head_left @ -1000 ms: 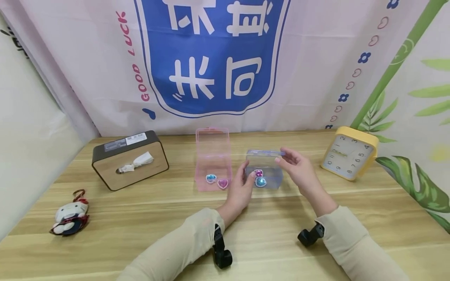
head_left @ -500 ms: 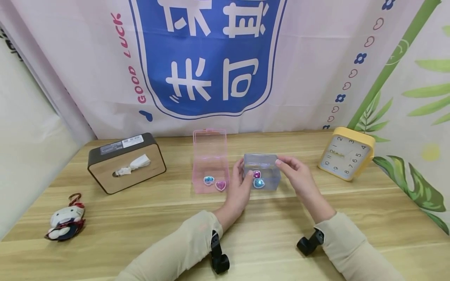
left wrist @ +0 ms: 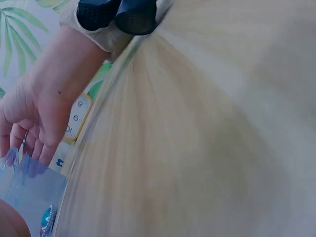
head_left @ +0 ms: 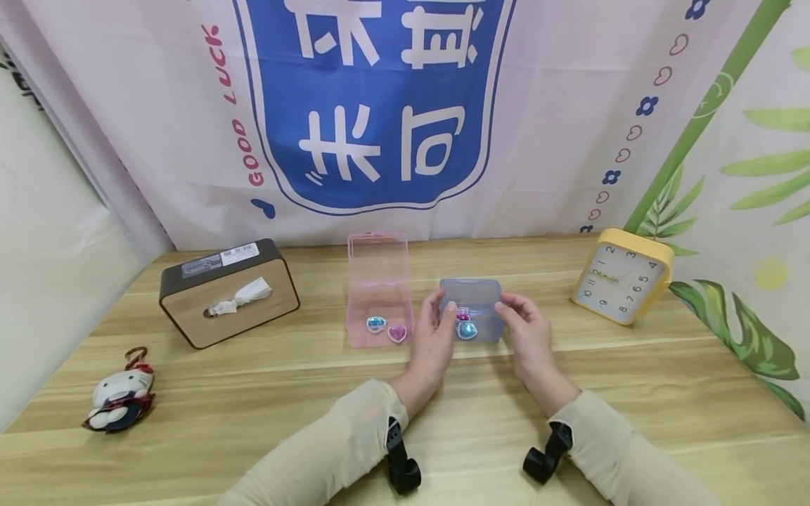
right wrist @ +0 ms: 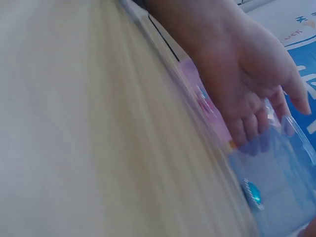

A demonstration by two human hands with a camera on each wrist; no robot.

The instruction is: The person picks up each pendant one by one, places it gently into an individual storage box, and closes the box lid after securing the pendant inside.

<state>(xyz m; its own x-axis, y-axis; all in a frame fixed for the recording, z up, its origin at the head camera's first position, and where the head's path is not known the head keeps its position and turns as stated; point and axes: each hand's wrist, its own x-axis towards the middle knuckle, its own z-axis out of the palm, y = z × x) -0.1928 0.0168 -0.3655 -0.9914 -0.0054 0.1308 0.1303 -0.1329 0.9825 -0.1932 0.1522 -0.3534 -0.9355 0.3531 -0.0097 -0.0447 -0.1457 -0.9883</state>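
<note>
A clear blue plastic box [head_left: 487, 332] stands in the middle of the table, its lid [head_left: 471, 289] tipped partway down over it. My left hand [head_left: 432, 348] grips the left side, thumb in front. On the right side, my right hand [head_left: 531, 341] holds the box near the lid, thumb at the front corner. Inside lie a blue gem with a beaded rim [head_left: 467, 330] and a magenta gem [head_left: 463, 315]. Left of it, a pink box [head_left: 378, 260] stands open with a blue gem [head_left: 376, 324] and a pink heart gem [head_left: 397, 333] in it.
A wood-fronted tissue box [head_left: 230, 295] stands at the back left, with a plush cat charm [head_left: 120, 400] in front of it. A yellow clock [head_left: 623, 277] is at the back right. A printed cloth [head_left: 544, 140] hangs behind the table.
The blue box's lid has tipped forward and lower. My right hand has come down from the lid's upper edge to the box's right side. My left hand keeps its grip.
</note>
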